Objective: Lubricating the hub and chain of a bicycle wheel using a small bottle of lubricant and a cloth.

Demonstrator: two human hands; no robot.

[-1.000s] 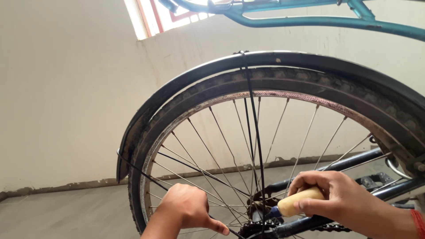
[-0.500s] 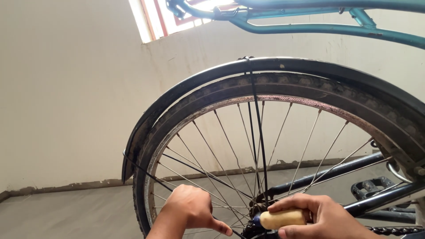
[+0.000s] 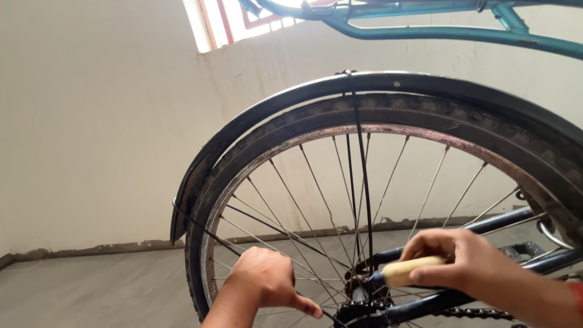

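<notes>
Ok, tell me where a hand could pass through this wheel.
Widest gaps lie between the upper spokes, under the tire. Near the hub it is crowded: spokes converge, the left hand grips there and the right hand holds a pale-handled tool. Bare floor borders the wall.

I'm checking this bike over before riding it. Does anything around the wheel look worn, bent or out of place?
The tyre looks worn, with a cracked, dusty sidewall, and the rim shows rusty patches. The spokes and mudguard look straight. The right hand holds a pale-handled tool at the hub; the left hand is beside it.
</notes>
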